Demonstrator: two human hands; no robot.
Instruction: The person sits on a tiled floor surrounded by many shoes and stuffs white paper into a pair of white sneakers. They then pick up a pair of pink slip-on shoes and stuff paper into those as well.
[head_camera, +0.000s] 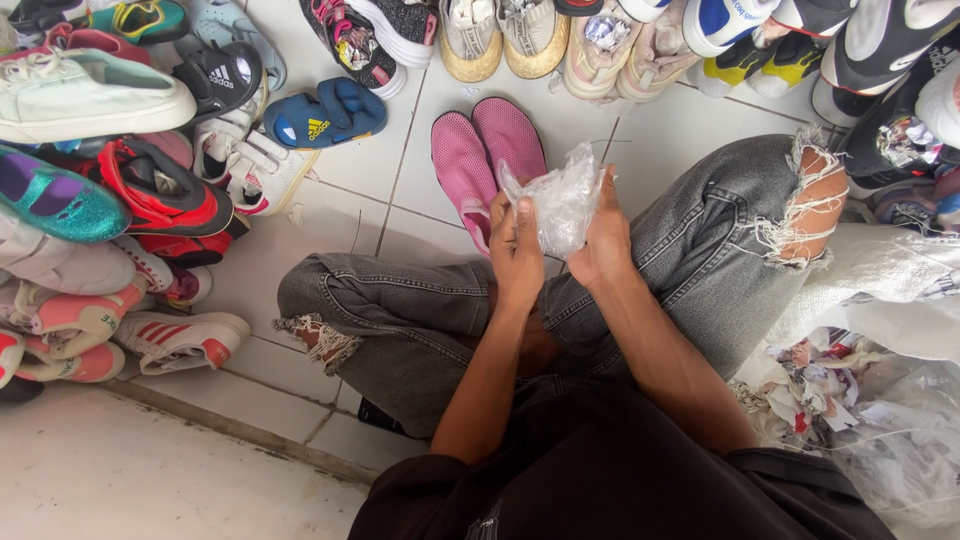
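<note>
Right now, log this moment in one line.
left hand: holds clear plastic bag | right hand: holds same bag | pink shoes: on tiled floor

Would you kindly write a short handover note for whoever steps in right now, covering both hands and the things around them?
Left hand and right hand both grip a crumpled clear plastic wrap over the lap. A pair of pink shoes lies on the white tile floor just ahead, empty as far as shows. Other shoes are piled left and along the top. A sack of crumpled paper scraps sits at right.
</note>
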